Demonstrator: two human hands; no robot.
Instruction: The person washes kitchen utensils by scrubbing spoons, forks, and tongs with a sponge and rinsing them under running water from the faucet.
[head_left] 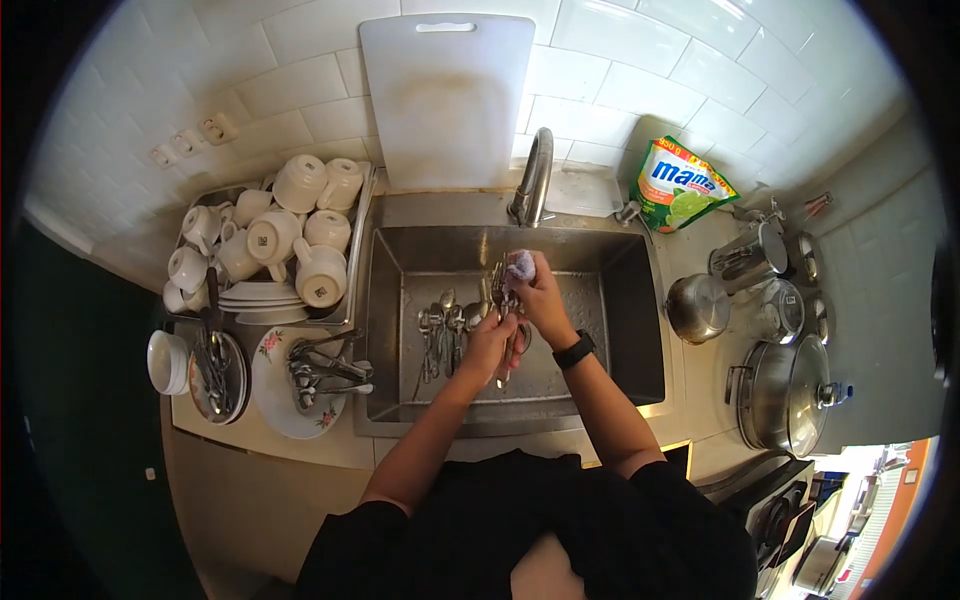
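Observation:
Over the steel sink, my left hand is closed around a bunch of forks, their tines pointing toward the tap. My right hand, with a dark band on its wrist, grips a pale purple scrubber or cloth against the forks' upper ends. Whether the scrubber is a sponge or a cloth I cannot tell. In the basin to the left of my hands lie several spoons and other cutlery. My fingers hide part of the held bunch.
A curved tap rises behind the sink. At left stand a rack of white mugs, a floral plate bearing metal utensils and stacked bowls. To the right are a detergent pouch, a small pot and a lidded pot.

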